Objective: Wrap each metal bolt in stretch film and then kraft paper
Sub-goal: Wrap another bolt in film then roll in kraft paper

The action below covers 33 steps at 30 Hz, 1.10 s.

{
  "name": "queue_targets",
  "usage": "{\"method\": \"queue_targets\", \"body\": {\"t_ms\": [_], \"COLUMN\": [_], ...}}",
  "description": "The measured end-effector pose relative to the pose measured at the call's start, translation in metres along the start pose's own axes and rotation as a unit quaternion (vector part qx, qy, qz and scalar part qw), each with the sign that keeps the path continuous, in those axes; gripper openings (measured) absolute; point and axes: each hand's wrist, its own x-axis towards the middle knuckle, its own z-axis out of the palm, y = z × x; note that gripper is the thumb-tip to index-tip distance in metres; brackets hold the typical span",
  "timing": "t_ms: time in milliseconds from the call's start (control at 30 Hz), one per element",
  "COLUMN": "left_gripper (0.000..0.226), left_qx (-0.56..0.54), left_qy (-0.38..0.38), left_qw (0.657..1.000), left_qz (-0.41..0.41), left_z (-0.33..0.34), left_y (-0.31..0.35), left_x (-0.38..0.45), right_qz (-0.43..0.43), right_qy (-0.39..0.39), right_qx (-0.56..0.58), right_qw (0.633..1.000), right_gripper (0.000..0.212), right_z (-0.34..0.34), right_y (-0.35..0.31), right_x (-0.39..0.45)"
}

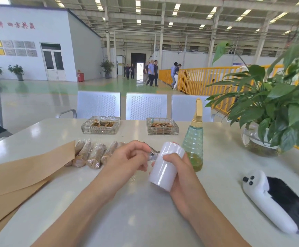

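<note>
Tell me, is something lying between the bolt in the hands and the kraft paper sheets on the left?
Nothing visible blocks it. The bolt is above bare table; the kraft paper lies left. The wrapped bundles sit further back, beside the path.

Factory hall: glossy green floor (91,86), white walls (56,32), yellow metal railing (195,79), perforated grey metal chairs (146,106), ceiling strip lights (138,6).
</note>
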Motion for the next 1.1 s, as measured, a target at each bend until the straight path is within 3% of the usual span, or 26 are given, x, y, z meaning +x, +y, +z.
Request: {"method": "queue_targets", "body": {"t_ms": [100, 233, 333, 467, 600, 767, 967, 1100], "left_gripper": [0.026, 0.009, 0.012, 0.014, 0.011, 0.014, 0.003, 0.011], "left_qx": [0.076, 0.115, 0.155, 0.084, 0.014, 0.083, 0.199, 0.249], "left_qy": [-0.02, -0.013, 0.032, 0.067, 0.089, 0.095, 0.065, 0.045], "left_qw": [0.997, 0.99, 0.979, 0.988, 0.99, 0.984, 0.965, 0.956], "left_qz": [0.016, 0.079, 0.126, 0.108, 0.105, 0.126, 0.157, 0.152], "left_z": [0.003, 0.002, 0.001, 0.007, 0.003, -0.006, -0.018, -0.023], "left_y": [-0.002, -0.004, -0.004, -0.006, -0.007, -0.01, -0.014, -0.019], "left_x": [0.0, 0.0, 0.0, 0.0, 0.004, 0.006, 0.006, 0.008], "right_qz": [-0.039, -0.058, -0.054, -0.037, -0.03, -0.032, -0.156, -0.227], "right_qy": [0.016, 0.018, 0.02, 0.007, -0.019, -0.031, -0.027, -0.015], "right_qx": [-0.043, -0.081, -0.097, -0.07, -0.095, -0.197, -0.405, -0.553], "right_qw": [0.998, 0.995, 0.994, 0.997, 0.995, 0.979, 0.9, 0.801], "right_gripper": [0.062, 0.065, 0.067, 0.071, 0.06, 0.049, 0.037, 0.03], "right_z": [0.002, 0.003, 0.004, 0.003, 0.003, 0.003, 0.0, 0.0], "right_y": [0.0, 0.001, 0.003, 0.002, 0.004, 0.01, 0.008, 0.013], "right_x": [-0.001, -0.001, -0.001, 0.002, 0.002, 0.0, -0.002, -0.003]}}
